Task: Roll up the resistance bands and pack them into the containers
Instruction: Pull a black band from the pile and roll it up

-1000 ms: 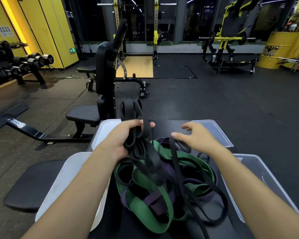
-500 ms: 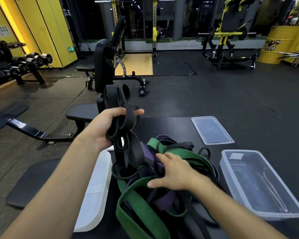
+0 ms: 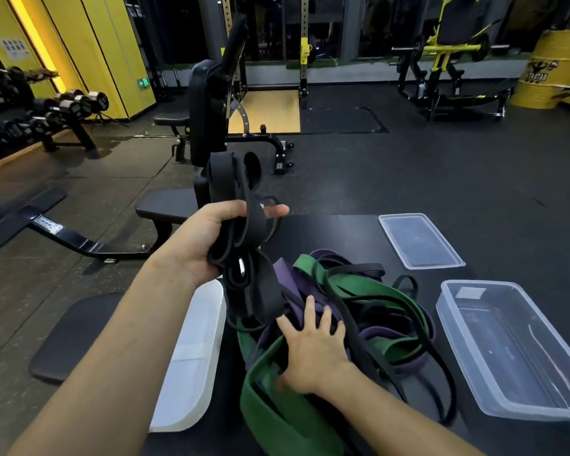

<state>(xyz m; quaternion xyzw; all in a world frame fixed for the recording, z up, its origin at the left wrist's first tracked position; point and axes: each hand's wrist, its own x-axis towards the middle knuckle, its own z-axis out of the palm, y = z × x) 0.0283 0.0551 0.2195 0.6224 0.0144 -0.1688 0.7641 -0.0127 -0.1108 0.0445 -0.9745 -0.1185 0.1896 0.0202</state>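
Hands: left hand [image 3: 204,245] grips black bands [image 3: 244,225] above the bench [image 3: 343,232], loops hanging down into the tangle | right hand [image 3: 313,353] flat, fingers spread, pressing the green-purple band pile [image 3: 375,301] just below | clear container [image 3: 514,350] right of pile, nearer right hand

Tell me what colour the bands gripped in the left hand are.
The bands are black; the head view, the only one, shows it.
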